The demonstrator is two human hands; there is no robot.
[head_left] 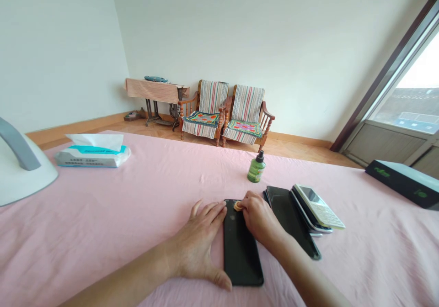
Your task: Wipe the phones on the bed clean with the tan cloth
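Observation:
A black smartphone (242,247) lies flat on the pink cloth in front of me, with a few pale spots near its top end. My left hand (199,238) is open, fingers spread, steadying the phone along its left edge with fingertips at the top and thumb near the bottom. My right hand (257,213) is closed on a small tan pad (237,206), pressed against the phone's upper part. What the pad is made of I cannot make out. Just right of that hand lies a larger black phone or tablet (291,220), partly covered by my forearm.
Several stacked phones, topped by a white keypad phone (318,206), lie to the right. A green spray bottle (256,167) stands behind them. Tissues (92,156) and a white-and-grey appliance (25,170) are on the left. A black box (401,183) sits far right.

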